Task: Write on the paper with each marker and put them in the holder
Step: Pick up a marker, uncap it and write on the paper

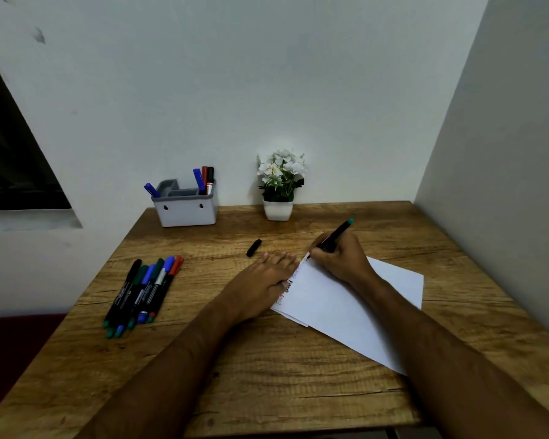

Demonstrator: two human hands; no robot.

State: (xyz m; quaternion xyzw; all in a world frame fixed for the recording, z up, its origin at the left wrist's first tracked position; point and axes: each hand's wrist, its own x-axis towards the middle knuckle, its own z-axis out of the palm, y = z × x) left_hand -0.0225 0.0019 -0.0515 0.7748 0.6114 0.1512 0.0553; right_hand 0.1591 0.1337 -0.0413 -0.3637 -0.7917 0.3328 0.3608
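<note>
1. My right hand point(339, 255) has its fingers curled round a black marker point(335, 234) with a teal end, tip down on the far corner of the paper point(346, 308). This is the writing step, underway.
2. My left hand point(260, 280) lies flat with straight fingers on the near-left edge of the paper, pressing it to the wooden surface point(267, 375). It holds nothing.
3. A loose black cap point(254, 247) lies on the surface just beyond my left fingertips; I judge it belongs to the marker in use.
4. Short words in several colours run along the paper's left edge, partly hidden by my hand; I cannot read them or count them surely.
5. Done so far, as I judge it: the grey holder point(186, 207) at the back left already has markers standing in it, one blue at its left corner and a blue, a red and a black at its right.
6. Left to do: a bunch of markers point(143, 291) lies on the surface to my left, well apart from the holder. Each needs its turn on the paper.
7. A small white pot of flowers point(279, 185) stands at the back, between holder and wall.
</note>
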